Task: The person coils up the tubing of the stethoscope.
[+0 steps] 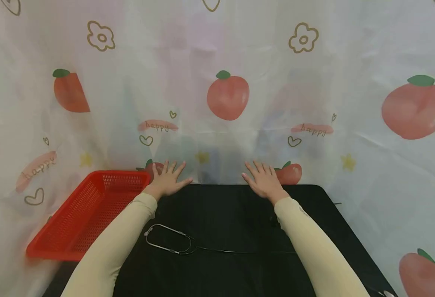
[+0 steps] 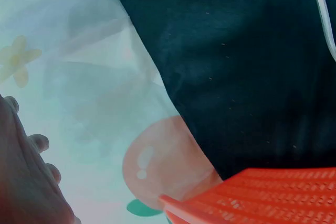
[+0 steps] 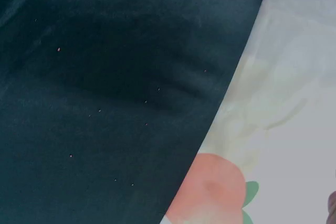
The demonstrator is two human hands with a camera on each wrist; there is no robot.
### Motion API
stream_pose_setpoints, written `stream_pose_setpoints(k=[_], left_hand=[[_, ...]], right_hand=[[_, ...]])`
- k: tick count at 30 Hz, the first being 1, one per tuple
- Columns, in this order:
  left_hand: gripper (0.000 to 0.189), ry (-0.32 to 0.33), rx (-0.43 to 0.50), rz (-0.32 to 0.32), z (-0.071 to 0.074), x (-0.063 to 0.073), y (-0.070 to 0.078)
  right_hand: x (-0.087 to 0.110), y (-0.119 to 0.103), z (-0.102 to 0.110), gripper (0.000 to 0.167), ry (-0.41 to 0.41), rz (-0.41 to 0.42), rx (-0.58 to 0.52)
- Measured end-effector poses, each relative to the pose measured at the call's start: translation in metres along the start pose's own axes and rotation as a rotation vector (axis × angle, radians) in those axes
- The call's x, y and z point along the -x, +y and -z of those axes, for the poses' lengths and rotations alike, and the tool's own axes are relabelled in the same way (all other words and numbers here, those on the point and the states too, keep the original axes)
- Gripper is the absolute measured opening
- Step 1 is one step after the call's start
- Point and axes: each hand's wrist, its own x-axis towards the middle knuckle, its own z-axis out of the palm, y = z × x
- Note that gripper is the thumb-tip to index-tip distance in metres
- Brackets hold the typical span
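Both hands are held out over the far edge of the black table (image 1: 217, 214), fingers spread and holding nothing. My left hand (image 1: 166, 182) is just beyond the back right corner of a red plastic basket (image 1: 63, 225). My right hand (image 1: 264, 180) is near the right part of that table edge. A stethoscope (image 1: 164, 248) lies on the table between the forearms, its metal ear tubes to the left. Its thin dark tubing runs right and passes out of sight behind the right sleeve. The left wrist view catches part of the left hand (image 2: 29, 166) at its left edge.
A white curtain (image 1: 187, 53) printed with peaches, flowers and hearts hangs behind and around the table. The basket stands at the table's left side, partly covered by the left sleeve. A small shiny metal piece (image 1: 388, 293) shows at the bottom right.
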Motion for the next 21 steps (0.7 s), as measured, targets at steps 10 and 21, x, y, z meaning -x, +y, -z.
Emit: stream_pose_setpoints(k=[10, 21], left_hand=[[0.091, -0.053, 0.093, -0.013, -0.003, 0.014, -0.007], [0.087, -0.417, 0.192, -0.09, -0.068, 0.095, 0.017]], right_hand=[[0.005, -0.038, 0.002, 0.07, 0.008, 0.152, -0.018], [0.082, -0.083, -0.068, 0.05, -0.416, 0.281, -0.069]])
